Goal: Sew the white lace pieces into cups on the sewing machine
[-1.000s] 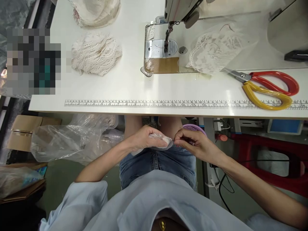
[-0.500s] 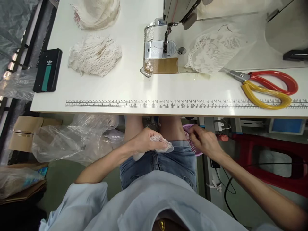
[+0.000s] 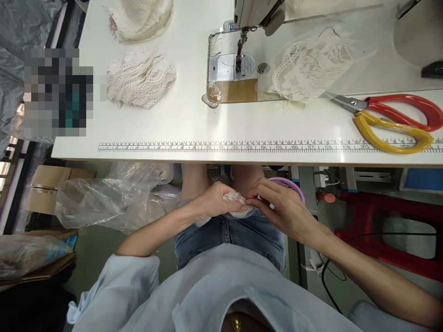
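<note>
Over my lap, below the table edge, my left hand is closed around a folded piece of white lace fabric, part of which sticks out past the thumb. My right hand meets it from the right, with thumb and fingers pinched at the lace's edge. Any loose thread between those fingertips is too small to make out. A purple basket sits low behind the right hand, partly covered by it.
On the white table are a sewing machine, scissors with red and yellow handles, a lace piece, a bundle of lace and a cream cloth pile. A printed ruler runs along the front edge. Plastic bags lie lower left.
My right hand was at the lace, went right over the purple basket half a second ago, and is back at the lace's edge. My left hand has kept its hold.
</note>
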Tool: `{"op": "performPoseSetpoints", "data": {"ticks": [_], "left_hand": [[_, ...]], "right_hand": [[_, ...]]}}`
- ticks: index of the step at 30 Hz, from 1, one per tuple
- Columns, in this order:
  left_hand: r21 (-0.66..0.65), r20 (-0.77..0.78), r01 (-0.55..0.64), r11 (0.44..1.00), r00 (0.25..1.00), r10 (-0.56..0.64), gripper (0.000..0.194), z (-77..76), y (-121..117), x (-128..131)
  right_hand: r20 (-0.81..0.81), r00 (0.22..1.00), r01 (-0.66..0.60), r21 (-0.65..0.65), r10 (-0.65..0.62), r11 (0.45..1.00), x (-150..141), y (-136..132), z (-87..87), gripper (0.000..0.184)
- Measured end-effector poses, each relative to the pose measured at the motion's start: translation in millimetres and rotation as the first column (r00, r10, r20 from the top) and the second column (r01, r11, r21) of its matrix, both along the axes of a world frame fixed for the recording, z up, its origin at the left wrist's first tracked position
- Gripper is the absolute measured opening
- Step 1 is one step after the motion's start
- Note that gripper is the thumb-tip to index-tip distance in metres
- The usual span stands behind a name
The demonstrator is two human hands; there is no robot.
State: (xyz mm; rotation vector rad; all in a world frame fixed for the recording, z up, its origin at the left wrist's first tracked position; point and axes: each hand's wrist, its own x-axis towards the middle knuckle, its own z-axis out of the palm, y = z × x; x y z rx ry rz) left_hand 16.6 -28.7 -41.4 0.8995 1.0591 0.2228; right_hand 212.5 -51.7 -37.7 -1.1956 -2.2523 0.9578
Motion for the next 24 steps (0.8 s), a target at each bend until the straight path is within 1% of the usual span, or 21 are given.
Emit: {"op": "performPoseSetpoints", "data": {"ticks": [3, 5, 6, 7, 9, 10, 11, 12, 13, 14, 16, 18, 19, 20, 21, 22, 23, 24], "left_hand": [[0.001, -0.012, 0.016, 1.0, 1.0, -0.016, 0.02, -3.3, -1.9, -3.7], [-0.015, -0.04, 0.034, 0.999, 0.999, -0.034, 0.02, -4.0, -1.8, -4.2], [-0.028, -0.052, 0.041, 0.999, 0.998, -0.042, 0.02, -4.0, -1.4, -3.8], [-0.041, -0.056, 0.044, 0.998, 0.997, -0.047, 0.02, -3.9, -0.9, -3.3], [-0.061, -0.044, 0.047, 0.997, 0.998, -0.05, 0.02, -3.4, 0.7, -3.0], [-0.07, -0.027, 0.046, 0.996, 0.998, -0.048, 0.02, -3.1, 1.6, -3.7], [-0.083, -0.004, 0.042, 0.996, 0.999, -0.042, 0.02, -2.8, 2.5, -4.9], [-0.102, 0.018, 0.036, 0.994, 0.999, -0.034, 0.021, -2.6, 3.4, -6.7], [-0.125, 0.033, 0.029, 0.992, 0.999, -0.025, 0.023, -2.4, 4.2, -8.8], [-0.149, 0.043, 0.021, 0.989, 0.999, -0.015, 0.025, -2.4, 4.9, -10.8], [-0.19, 0.052, -0.004, 0.982, 0.999, 0.014, 0.028, -2.5, 6.0, -13.5], [-0.206, 0.064, -0.017, 0.978, 0.997, 0.031, 0.031, -2.5, 6.6, -13.3], [-0.206, 0.071, -0.015, 0.978, 0.997, 0.03, 0.03, -2.2, 6.8, -12.1], [-0.2, 0.077, -0.012, 0.98, 0.997, 0.028, 0.03, -1.7, 7.0, -10.1], [-0.189, 0.08, -0.009, 0.982, 0.997, 0.024, 0.029, -0.8, 7.2, -7.7], [-0.177, 0.081, -0.004, 0.984, 0.997, 0.019, 0.028, 0.3, 7.4, -5.0], [-0.161, 0.081, -0.002, 0.987, 0.997, 0.016, 0.027, 1.5, 7.4, -2.4], [-0.139, 0.078, -0.004, 0.99, 0.997, 0.015, 0.026, 2.9, 7.2, -0.1]], "right_hand": [[-0.11, 0.994, 0.017, -0.071, -0.025, 0.997, -2.8, 6.8, -1.1, 0.015], [-0.241, 0.969, 0.025, -0.151, -0.061, 0.988, -4.5, 8.2, 1.7, 0.016], [-0.311, 0.948, 0.0, -0.207, -0.066, 0.978, -4.9, 8.3, 3.9, 0.016], [-0.374, 0.925, -0.05, -0.273, -0.058, 0.961, -4.0, 8.2, 6.0, 0.016], [-0.443, 0.896, -0.176, -0.397, -0.02, 0.901, 4.3, 8.4, 7.8, 0.017], [-0.44, 0.898, -0.215, -0.447, -0.004, 0.868, 13.0, 8.6, 6.3, 0.018], [-0.404, 0.915, -0.223, -0.491, 0.007, 0.843, 24.9, 8.9, 2.6, 0.019], [-0.346, 0.938, -0.195, -0.498, 0.012, 0.845, 39.6, 9.0, -3.4, 0.021], [-0.246, 0.969, -0.137, -0.512, 0.008, 0.848, 56.3, 8.8, -11.4, 0.023], [-0.154, 0.988, -0.07, -0.488, -0.007, 0.87, 73.8, 8.3, -21.0, 0.025], [-0.008, 0.997, 0.063, -0.398, -0.072, 0.915, 105.0, 5.2, -40.9, 0.034], [0.059, 0.984, 0.18, -0.285, -0.17, 0.942, 122.3, -0.4, -55.0, 0.038], [0.077, 0.973, 0.231, -0.241, -0.219, 0.943, 123.2, -3.7, -57.7, 0.037], [0.098, 0.962, 0.269, -0.209, -0.253, 0.94, 118.6, -6.8, -57.0, 0.033], [0.113, 0.957, 0.286, -0.204, -0.267, 0.936, 108.8, -9.2, -53.2, 0.027], [0.113, 0.96, 0.275, -0.229, -0.255, 0.934, 94.9, -10.4, -46.9, 0.021], [0.093, 0.971, 0.236, -0.275, -0.218, 0.932, 78.3, -10.3, -39.0, 0.02], [0.055, 0.986, 0.169, -0.36, -0.161, 0.917, 60.5, -8.7, -30.8, 0.026]]}}
